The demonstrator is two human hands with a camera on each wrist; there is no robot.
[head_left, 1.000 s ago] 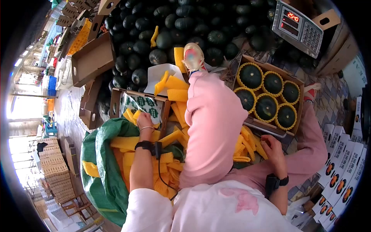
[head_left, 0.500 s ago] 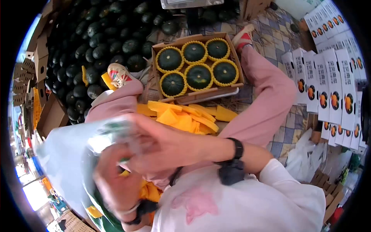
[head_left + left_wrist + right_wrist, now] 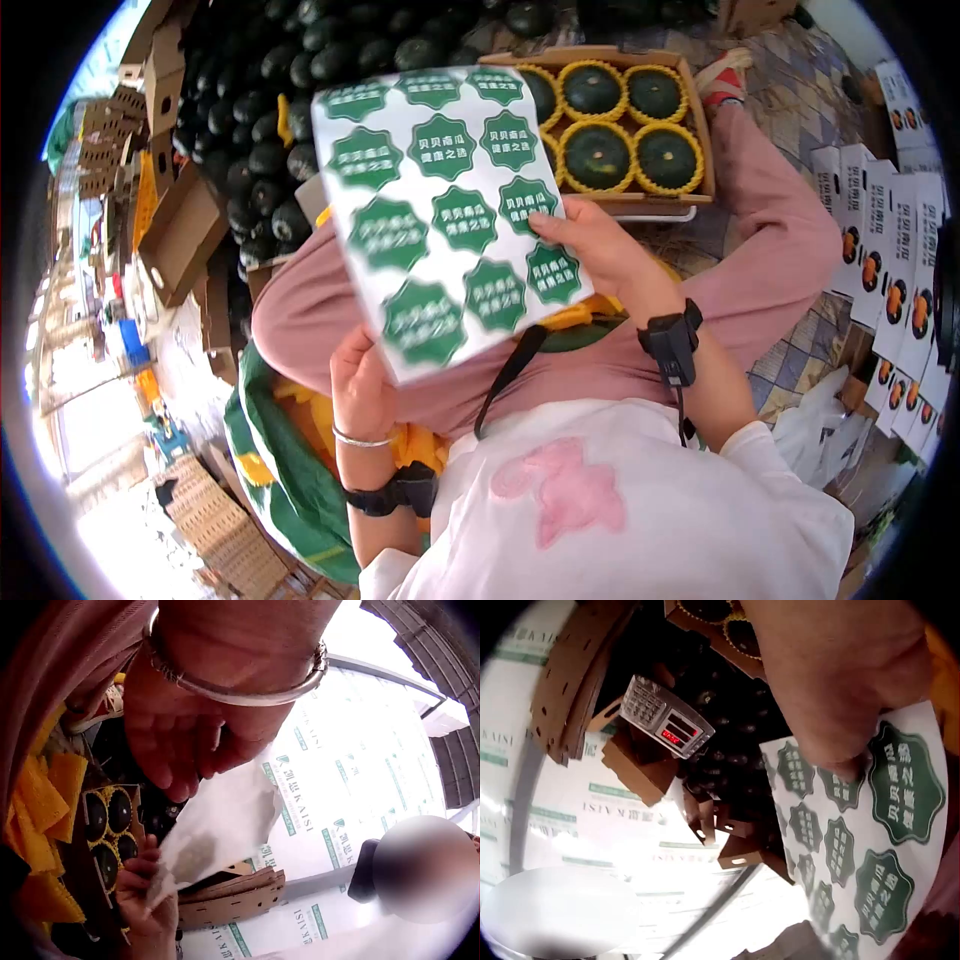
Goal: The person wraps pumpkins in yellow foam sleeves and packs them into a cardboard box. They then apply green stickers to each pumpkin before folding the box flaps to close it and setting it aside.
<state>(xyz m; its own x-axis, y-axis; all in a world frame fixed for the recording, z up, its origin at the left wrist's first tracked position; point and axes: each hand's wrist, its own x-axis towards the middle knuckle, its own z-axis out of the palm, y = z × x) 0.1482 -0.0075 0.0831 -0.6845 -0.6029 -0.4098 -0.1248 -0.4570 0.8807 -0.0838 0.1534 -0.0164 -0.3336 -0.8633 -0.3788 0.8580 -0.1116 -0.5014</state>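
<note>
A white sheet of green scalloped stickers [image 3: 465,218] with white lettering is held up, tilted, over the person's lap. The right hand [image 3: 605,255] pinches its right edge, thumb on the printed face. At the lower left corner, the left hand [image 3: 362,385] grips the edge with curled fingers. From the left wrist view, the sheet's pale back [image 3: 225,814] spans between both hands. In the right wrist view, the thumb [image 3: 840,761] presses over one sticker. Behind the sheet's upper right edge, a cardboard box [image 3: 705,150] holds dark green squashes [image 3: 597,155] in yellow foam nets, partly hidden.
A large heap of squashes [image 3: 260,160] lies at the back left. Yellow foam nets [image 3: 420,445] fill a green sack [image 3: 290,460] by the left arm. White printed cartons [image 3: 870,220] stand at the right. A digital scale [image 3: 667,716] shows in the right wrist view.
The left hand rose from the box at the left, and the hands came together over the lap with the sheet blurred. Now they are apart, with the sheet spread between them.
</note>
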